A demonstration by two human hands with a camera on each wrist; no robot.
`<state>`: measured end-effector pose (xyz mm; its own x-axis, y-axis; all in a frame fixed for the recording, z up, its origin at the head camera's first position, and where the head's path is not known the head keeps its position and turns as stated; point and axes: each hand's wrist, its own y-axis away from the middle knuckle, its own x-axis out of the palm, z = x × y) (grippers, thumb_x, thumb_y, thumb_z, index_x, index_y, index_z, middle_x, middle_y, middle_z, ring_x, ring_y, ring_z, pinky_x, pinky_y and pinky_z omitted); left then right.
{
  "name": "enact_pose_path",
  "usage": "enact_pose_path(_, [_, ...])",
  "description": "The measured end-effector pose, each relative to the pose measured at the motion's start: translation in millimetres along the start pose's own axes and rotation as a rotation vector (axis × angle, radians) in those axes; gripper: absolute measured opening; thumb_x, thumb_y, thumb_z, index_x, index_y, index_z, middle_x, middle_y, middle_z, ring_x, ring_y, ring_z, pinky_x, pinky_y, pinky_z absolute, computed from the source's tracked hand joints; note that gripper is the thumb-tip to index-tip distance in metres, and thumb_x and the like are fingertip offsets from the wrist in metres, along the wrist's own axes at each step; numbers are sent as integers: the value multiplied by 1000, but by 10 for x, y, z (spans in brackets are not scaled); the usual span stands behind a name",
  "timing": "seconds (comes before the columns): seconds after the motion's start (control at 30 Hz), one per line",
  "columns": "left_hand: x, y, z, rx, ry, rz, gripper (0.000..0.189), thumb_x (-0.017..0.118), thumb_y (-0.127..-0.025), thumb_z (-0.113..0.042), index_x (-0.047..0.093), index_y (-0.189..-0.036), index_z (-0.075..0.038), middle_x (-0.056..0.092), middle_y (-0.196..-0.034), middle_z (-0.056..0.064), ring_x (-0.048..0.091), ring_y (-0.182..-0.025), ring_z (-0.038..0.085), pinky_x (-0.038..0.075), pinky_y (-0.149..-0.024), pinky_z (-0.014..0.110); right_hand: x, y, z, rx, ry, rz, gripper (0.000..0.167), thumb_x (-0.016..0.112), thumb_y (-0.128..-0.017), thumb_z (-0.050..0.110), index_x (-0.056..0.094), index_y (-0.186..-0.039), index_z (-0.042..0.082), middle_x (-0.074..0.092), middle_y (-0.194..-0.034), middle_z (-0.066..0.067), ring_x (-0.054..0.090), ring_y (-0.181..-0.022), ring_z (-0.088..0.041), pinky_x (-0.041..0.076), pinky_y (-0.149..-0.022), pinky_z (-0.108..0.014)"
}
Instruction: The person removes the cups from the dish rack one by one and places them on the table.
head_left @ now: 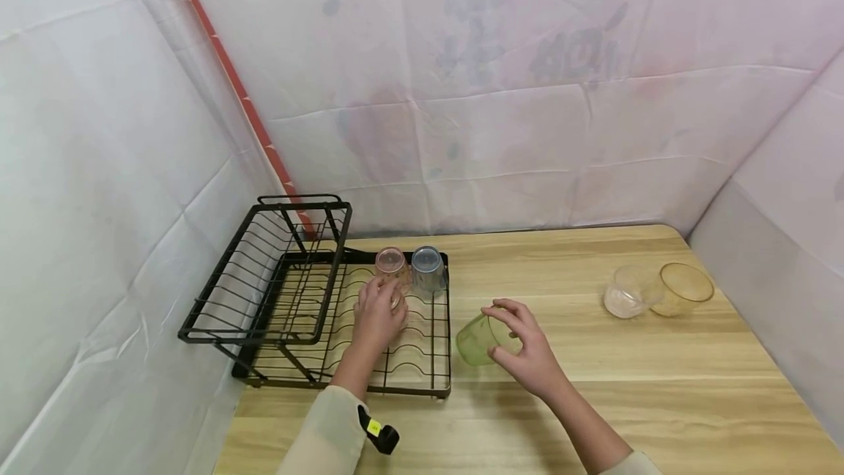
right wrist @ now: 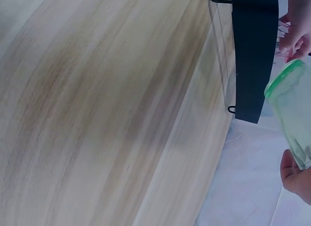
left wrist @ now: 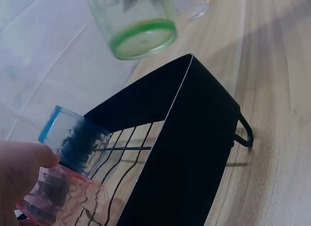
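Note:
My left hand (head_left: 380, 314) reaches over the lower level of the black dish rack (head_left: 440, 391), its fingers curled at a pink glass (left wrist: 73, 194). In the left wrist view the thumb lies along that glass. A small round rim also shows beside the fingers in the head view; they hide most of it. Upside down at the rack's back right corner stands a blue-tinted glass (head_left: 428, 270). With thumb and fingers spread around its rim, my right hand (head_left: 527, 350) holds a green glass (head_left: 473, 343) tilted, just right of the rack.
A clear glass (head_left: 621, 299) and a yellow glass (head_left: 679, 292) lie close together on the right of the wooden table (head_left: 560, 416). The rack's raised upper basket (head_left: 264, 270) stands at the left. Sheeted walls (head_left: 494, 130) enclose the back and sides.

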<state>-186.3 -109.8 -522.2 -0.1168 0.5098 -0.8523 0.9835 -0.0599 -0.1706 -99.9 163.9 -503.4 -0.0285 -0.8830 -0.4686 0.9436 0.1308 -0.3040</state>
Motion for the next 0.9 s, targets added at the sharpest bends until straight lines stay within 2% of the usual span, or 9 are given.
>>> enact_pose_path(0.17, [8, 5, -45, 7, 31, -16, 51, 76, -85, -24, 60, -134, -22, 50, -137, 12, 44, -126, 40, 41, -95, 61, 22, 17, -61, -29, 108, -3, 61, 69, -70, 0, 65, -124, 28, 49, -138, -4, 44, -124, -28, 44, -86, -51])
enact_pose_path(0.3, [3, 38, -123, 32, 61, 3, 50, 76, -84, -23, 61, -132, -23, 52, -135, 11, 46, -125, 41, 42, -95, 62, 37, 39, -118, -69, 229, -18, 55, 69, -68, 5, 69, -119, 26, 53, -132, -8, 46, -116, -30, 44, -83, -51])
enact_pose_path(0.47, [22, 86, -231, 88, 82, 15, 48, 77, -83, -22, 63, -129, -18, 54, -133, 13, 48, -124, 41, 43, -95, 60, 39, 62, -184, -126, 348, -29, 50, 69, -65, 11, 71, -114, 20, 56, -125, -15, 49, -108, -33, 43, -81, -53])
enact_pose_path(0.7, [87, 132, -346, 153, 60, 54, 48, 78, -83, -25, 64, -128, -16, 54, -133, 14, 49, -123, 40, 45, -95, 57, 4, 91, -352, -132, 486, -28, 48, 71, -66, 17, 71, -114, 22, 57, -124, -16, 51, -109, -39, 44, -82, -59])
enact_pose_path(0.9, [154, 145, -405, 195, 51, 69, 49, 78, -84, -25, 63, -130, -17, 52, -135, 17, 44, -129, 38, 45, -99, 56, -73, 66, -496, -126, 538, -25, 47, 72, -67, 18, 71, -114, 22, 57, -124, -18, 51, -107, -41, 44, -79, -61])
